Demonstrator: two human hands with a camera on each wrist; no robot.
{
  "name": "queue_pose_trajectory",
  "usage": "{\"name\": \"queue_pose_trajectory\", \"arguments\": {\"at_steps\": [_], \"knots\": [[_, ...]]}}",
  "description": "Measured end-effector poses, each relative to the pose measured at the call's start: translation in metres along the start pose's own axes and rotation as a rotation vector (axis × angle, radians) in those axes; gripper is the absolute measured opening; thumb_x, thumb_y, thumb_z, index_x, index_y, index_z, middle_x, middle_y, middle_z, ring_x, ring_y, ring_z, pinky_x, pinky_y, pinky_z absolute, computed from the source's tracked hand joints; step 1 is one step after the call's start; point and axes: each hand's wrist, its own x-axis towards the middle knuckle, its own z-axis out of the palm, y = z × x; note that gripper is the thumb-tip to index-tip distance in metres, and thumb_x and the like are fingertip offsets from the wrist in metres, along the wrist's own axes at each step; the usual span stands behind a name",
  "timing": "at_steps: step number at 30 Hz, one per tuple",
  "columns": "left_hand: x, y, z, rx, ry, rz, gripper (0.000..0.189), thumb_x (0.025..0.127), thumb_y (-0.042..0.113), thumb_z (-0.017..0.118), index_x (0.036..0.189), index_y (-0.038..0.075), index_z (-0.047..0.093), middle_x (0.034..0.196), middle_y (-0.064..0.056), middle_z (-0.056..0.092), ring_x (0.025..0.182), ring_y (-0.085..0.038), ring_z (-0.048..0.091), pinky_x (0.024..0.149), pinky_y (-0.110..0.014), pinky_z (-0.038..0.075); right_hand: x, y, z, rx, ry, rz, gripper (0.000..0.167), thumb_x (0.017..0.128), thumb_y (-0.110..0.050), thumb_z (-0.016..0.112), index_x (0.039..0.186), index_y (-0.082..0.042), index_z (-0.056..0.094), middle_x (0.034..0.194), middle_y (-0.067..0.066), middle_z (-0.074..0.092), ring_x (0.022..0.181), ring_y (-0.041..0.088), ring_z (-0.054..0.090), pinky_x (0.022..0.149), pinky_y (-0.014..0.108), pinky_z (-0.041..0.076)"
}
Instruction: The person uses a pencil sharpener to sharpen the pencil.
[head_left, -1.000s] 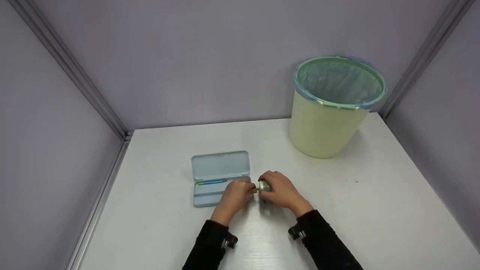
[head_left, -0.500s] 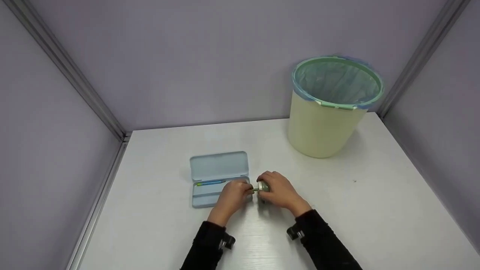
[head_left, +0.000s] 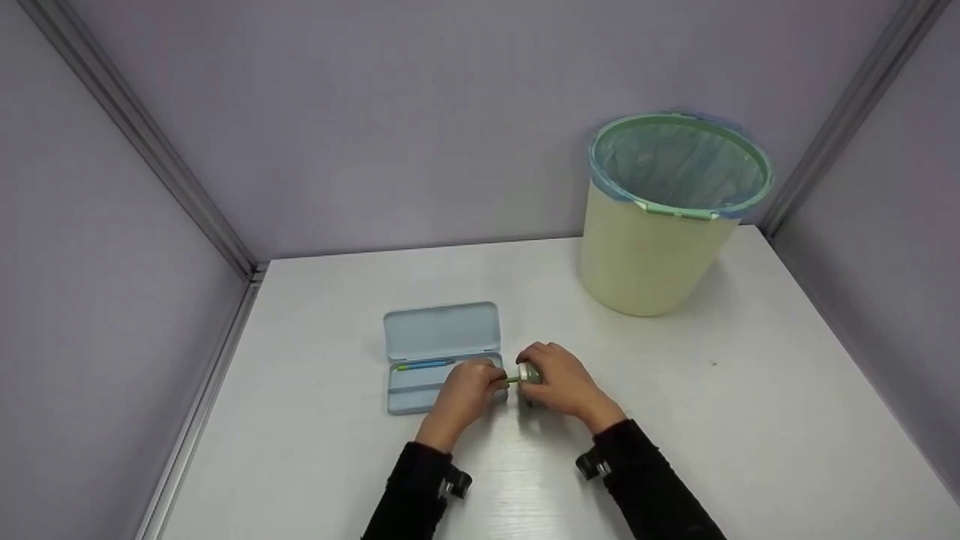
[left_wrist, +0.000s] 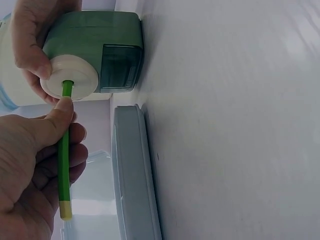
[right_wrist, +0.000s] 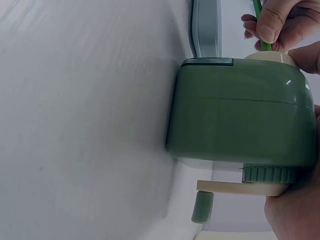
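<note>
A green pencil with a yellow end is pinched between the thumb and fingers of my left hand. Its other end sits in the hole of the cream front disc of a green crank pencil sharpener. Around the sharpener's top, my right hand grips it on the table, thumb at the cream disc. The crank handle hangs at the back, with none of my fingers on its knob. The pencil's tip is hidden inside the sharpener.
Just left of the sharpener, a light blue pencil case lies with its lid up, partly behind my left hand. Inside is a blue pencil with a yellow-green end. A lined waste bin stands at the back right, near the walls.
My left hand has shifted slightly left, and a little more of the green pencil shows between it and the sharpener. My right hand and the sharpener have stayed in place.
</note>
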Motion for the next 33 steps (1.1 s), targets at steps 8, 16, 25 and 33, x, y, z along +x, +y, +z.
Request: {"name": "queue_pose_trajectory", "arguments": {"at_steps": [8,16,25,33], "knots": [[-0.001,0.000,-0.002,0.009,-0.011,-0.015,0.009,0.093,0.015,0.075,0.091,0.008,0.080,0.080,-0.002,0.069,0.076,-0.018,0.069,0.069,-0.029,0.056,-0.001,-0.002,0.000,0.000,-0.005,0.011,0.033,0.086,-0.020,0.066,0.116,-0.006,0.071,0.112,0.005,0.070,0.099,0.027,0.061,0.090,0.047,0.051],[-0.003,-0.002,-0.002,-0.002,-0.001,-0.019,0.007,0.091,0.013,0.078,0.091,0.007,0.081,0.081,-0.002,0.070,0.078,-0.018,0.069,0.071,-0.031,0.056,-0.001,-0.003,0.000,-0.018,0.003,0.002,0.033,0.084,-0.021,0.066,0.114,-0.009,0.071,0.111,0.004,0.070,0.097,0.025,0.060,0.087,0.045,0.051],[-0.005,-0.005,-0.001,0.000,0.001,0.001,0.008,0.093,0.015,0.076,0.091,0.009,0.081,0.081,-0.001,0.070,0.077,-0.018,0.069,0.071,-0.031,0.056,-0.001,-0.003,0.000,-0.016,0.003,0.011,0.034,0.082,-0.022,0.067,0.112,-0.008,0.071,0.109,0.004,0.071,0.096,0.025,0.061,0.087,0.045,0.051],[-0.013,-0.019,-0.010,-0.035,-0.008,-0.052,0.006,0.092,0.011,0.076,0.090,0.007,0.080,0.082,-0.003,0.072,0.077,-0.019,0.070,0.071,-0.033,0.057,-0.001,-0.002,-0.001,-0.030,-0.014,0.008,0.035,0.084,-0.024,0.065,0.114,-0.008,0.071,0.111,0.004,0.071,0.098,0.026,0.061,0.089,0.045,0.051]]}}
